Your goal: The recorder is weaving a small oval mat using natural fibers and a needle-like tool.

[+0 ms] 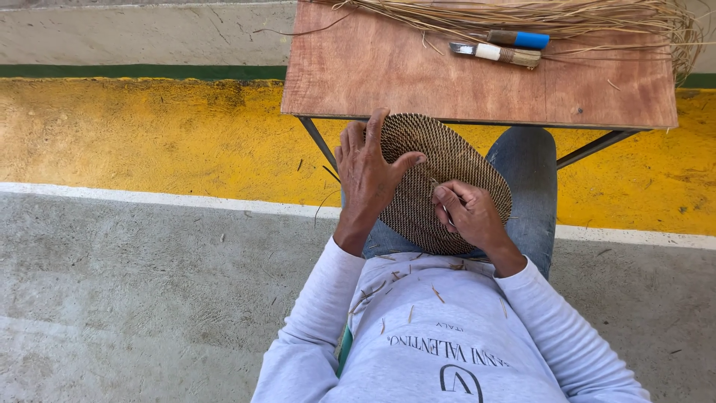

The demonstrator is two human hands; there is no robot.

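a round woven mat [440, 175], coiled in tight brown rows, rests tilted on the person's lap, over the knees in blue jeans [529, 186] and just under the near edge of a small wooden table [418, 75]. the left hand [365, 175] lies spread wide and flat against the mat's left face, thumb stretched across the weave, steadying it. the right hand [466, 213] is curled narrow over the lower right part of the mat, fingertips pinched together on the surface; whether a strand or a small tool sits in that pinch is too small to tell.

to do this stitch well, i'd judge the flat hand should keep firm, even pressure so the disc doesn't flex, while the pinching fingers work close to the last row and pull snug without puckering the coil. turning the mat a little at a time would keep the working spot right under the fingers.

on the table, well apart from the hands, lie a bundle of long pale straw [537, 15], a knife with a blue handle [518, 39] and a second knife with a wrapped handle [496, 53]. short bits of straw are scattered over the white long-sleeved shirt [418, 328]. below is a concrete floor [134, 291] with a broad yellow painted band [142, 134] edged in white.
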